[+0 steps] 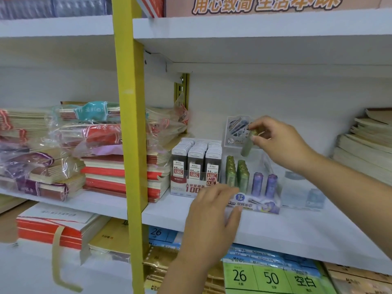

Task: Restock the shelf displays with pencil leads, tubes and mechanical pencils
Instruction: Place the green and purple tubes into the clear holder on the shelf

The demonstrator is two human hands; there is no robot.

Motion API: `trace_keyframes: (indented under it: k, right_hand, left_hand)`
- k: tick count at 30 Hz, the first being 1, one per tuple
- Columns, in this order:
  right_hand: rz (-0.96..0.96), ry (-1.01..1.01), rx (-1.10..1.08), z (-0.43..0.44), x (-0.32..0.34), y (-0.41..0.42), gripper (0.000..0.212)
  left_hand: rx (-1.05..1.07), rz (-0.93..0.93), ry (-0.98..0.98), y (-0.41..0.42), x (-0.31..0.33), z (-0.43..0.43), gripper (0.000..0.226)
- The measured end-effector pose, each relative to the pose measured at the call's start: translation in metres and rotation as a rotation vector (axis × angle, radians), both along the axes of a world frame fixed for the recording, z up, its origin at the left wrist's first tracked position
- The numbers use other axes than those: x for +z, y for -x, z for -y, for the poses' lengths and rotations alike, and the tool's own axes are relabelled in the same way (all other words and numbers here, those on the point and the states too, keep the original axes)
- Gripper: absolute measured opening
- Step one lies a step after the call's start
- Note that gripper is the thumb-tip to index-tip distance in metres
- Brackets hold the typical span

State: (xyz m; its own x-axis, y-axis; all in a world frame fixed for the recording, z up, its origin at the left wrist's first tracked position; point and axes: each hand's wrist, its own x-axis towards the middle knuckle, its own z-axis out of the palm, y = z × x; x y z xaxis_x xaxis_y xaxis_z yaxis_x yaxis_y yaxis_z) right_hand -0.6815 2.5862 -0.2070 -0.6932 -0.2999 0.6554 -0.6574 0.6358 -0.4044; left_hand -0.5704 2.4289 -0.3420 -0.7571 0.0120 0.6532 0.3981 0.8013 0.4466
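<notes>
Head view, one moment at the shelf [286, 232]. My right hand [277, 143] pinches a single green tube [247, 148] between thumb and fingertips, gripping it near its cap; the tube hangs nearly upright, just above the back of the clear display tray [263, 206] and in front of the tray's printed backing card [236, 129]. My left hand [210, 215] lies with fingers loosely extended against the tray's front label and grasps nothing that I can see. Inside the tray, two rows of green tubes [236, 175] stand upright on the left and two purple tubes [265, 184] stand at the front right. Touching the tray's left side is a box of pencil leads [195, 166], its cases packed upright in three rows. A second clear tray [301, 194] sits just to the right. Stacked notebooks [101, 166], some in plastic wrap, fill the shelf beyond the yellow upright [131, 124].
</notes>
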Motion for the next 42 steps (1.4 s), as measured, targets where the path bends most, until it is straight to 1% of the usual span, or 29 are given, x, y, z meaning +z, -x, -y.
trace_keyframes:
  k: [2,3,4,6,8,10,14,16,20,22,24,26,28,29,30,32,33,34,35,36,37,38,40,42]
  right_hand:
    - [-0.017,-0.180,-0.038,0.008,-0.001,0.015,0.024]
    - [0.002,-0.240,-0.049,0.012,-0.001,0.021,0.026]
    - [0.049,-0.257,-0.054,0.014,-0.001,0.026,0.027]
    - [0.190,-0.203,-0.039,0.018,-0.001,0.033,0.026]
    - [0.315,-0.155,-0.012,0.019,-0.003,0.036,0.020]
    - [0.381,-0.147,0.004,0.019,-0.005,0.039,0.016]
    - [0.366,-0.155,0.006,0.020,-0.005,0.040,0.015]
    - [0.359,-0.157,0.003,0.020,-0.005,0.040,0.015]
    - [0.409,-0.146,0.027,0.021,-0.007,0.042,0.017]
    - [0.440,-0.214,0.030,0.022,-0.009,0.043,0.013]
    - [0.457,-0.333,-0.002,0.024,-0.009,0.044,0.008]
    - [0.439,-0.441,-0.051,0.025,-0.006,0.041,0.015]
    - [0.325,-0.526,-0.098,0.025,-0.001,0.032,0.025]
    - [0.215,-0.504,-0.097,0.023,0.002,0.024,0.028]
    - [0.097,-0.426,-0.076,0.022,0.003,0.012,0.028]
    - [-0.068,-0.125,0.037,0.014,-0.001,-0.023,0.023]
    - [-0.106,0.015,0.126,0.007,-0.007,-0.046,0.020]
    - [-0.119,0.098,0.211,-0.002,-0.015,-0.070,0.019]
    - [-0.110,0.128,0.283,-0.013,-0.027,-0.093,0.018]
    - [-0.061,0.127,0.333,-0.026,-0.043,-0.113,0.017]
    - [0.029,0.114,0.358,-0.039,-0.063,-0.130,0.015]
    - [0.138,0.093,0.355,-0.051,-0.089,-0.143,0.013]
    - [0.391,0.001,0.295,-0.075,-0.153,-0.158,0.012]
    - [0.690,-0.120,0.212,-0.096,-0.230,-0.170,0.015]
  left_hand:
    - [0.003,-0.020,0.028,0.003,-0.004,-0.001,0.044]
    - [0.008,-0.026,0.026,0.004,-0.005,-0.001,0.046]
    - [0.013,-0.030,0.027,0.005,-0.006,-0.001,0.048]
    - [0.027,-0.034,0.039,0.006,-0.008,-0.001,0.052]
    - [0.035,-0.037,0.051,0.007,-0.009,0.000,0.051]
    - [0.040,-0.043,0.054,0.009,-0.009,0.000,0.047]
    - [0.043,-0.055,0.060,0.009,-0.010,0.000,0.051]
    - [0.038,-0.054,0.068,0.009,-0.012,0.001,0.050]
    - [0.037,-0.060,0.061,0.009,-0.012,0.001,0.053]
    - [0.036,-0.053,0.062,0.009,-0.012,0.001,0.055]
    - [0.030,-0.050,0.068,0.010,-0.012,0.002,0.052]
    - [0.012,-0.041,0.060,0.011,-0.011,0.003,0.045]
    - [-0.008,-0.050,0.029,0.011,-0.010,0.004,0.042]
    - [-0.015,-0.062,0.004,0.008,-0.010,0.003,0.041]
    - [-0.014,-0.088,-0.028,0.004,-0.009,0.001,0.040]
    - [0.002,-0.217,-0.092,-0.010,-0.010,-0.005,0.035]
    - [0.014,-0.306,-0.107,-0.018,-0.013,-0.008,0.032]
    - [0.012,-0.363,-0.112,-0.026,-0.018,-0.012,0.029]
    - [-0.020,-0.369,-0.097,-0.036,-0.026,-0.016,0.026]
    - [-0.074,-0.319,-0.066,-0.045,-0.037,-0.020,0.025]
    - [-0.132,-0.212,-0.028,-0.053,-0.052,-0.021,0.026]
    - [-0.181,-0.061,0.007,-0.063,-0.071,-0.023,0.027]
    - [-0.252,0.306,0.043,-0.083,-0.119,-0.026,0.028]
    - [-0.271,0.634,0.012,-0.101,-0.174,-0.033,0.028]
